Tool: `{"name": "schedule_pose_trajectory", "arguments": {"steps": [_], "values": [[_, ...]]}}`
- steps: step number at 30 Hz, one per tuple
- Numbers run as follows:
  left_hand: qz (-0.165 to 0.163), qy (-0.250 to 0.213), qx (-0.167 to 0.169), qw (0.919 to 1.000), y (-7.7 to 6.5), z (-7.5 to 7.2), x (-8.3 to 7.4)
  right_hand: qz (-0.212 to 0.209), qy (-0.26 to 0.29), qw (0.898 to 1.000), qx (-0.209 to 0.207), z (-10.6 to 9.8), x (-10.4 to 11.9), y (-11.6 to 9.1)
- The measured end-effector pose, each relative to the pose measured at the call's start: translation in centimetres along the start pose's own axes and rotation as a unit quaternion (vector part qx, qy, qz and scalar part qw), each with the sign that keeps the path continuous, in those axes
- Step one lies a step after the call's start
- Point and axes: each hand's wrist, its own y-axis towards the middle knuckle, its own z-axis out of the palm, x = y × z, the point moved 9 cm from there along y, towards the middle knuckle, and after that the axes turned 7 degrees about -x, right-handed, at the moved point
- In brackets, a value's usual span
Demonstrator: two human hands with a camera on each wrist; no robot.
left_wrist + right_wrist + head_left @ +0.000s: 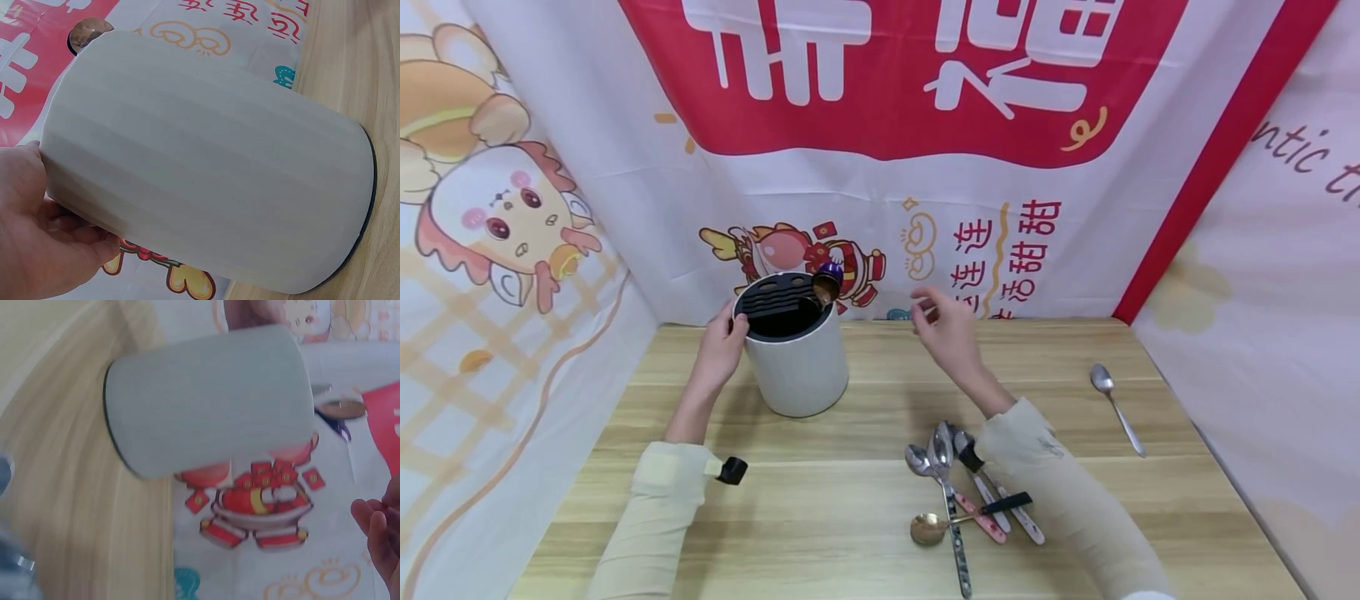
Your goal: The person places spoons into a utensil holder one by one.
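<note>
A white, round utensil holder point(801, 375) with a black slotted insert point(771, 302) stands upright on the table. My left hand point(718, 354) grips its rim from the left, with the thumb at the top edge and the fingers against the outer wall in the left wrist view. Spoon heads stick up from the holder's right side, among them a copper-coloured spoon point(825, 289) and a purple one behind it. To the right of the holder, my right hand point(951, 333) hovers apart from it, fingers loosely bent and nothing held.
Below the right forearm lies a crossed pile of several spoons, including a gold ladle point(928, 529) with a black handle and a spoon with a patterned handle point(958, 554). A single silver spoon point(1117, 408) lies at the far right. Printed cloth point(880, 179) hangs behind the wooden table point(820, 500).
</note>
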Motion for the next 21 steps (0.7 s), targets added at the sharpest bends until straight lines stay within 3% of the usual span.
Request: {"name": "schedule_pose_trajectory", "arguments": {"steps": [9,21], "values": [[-0.005,-0.009,0.001,1.0000,-0.1,-0.1,-0.1,0.096,-0.043,0.994,-0.018,-4.4,-7.7,-2.7],[0.000,-0.003,-0.006,1.0000,0.0,0.0,-0.1,0.170,-0.082,0.981,-0.032,-9.3,-15.2,-6.2]]}}
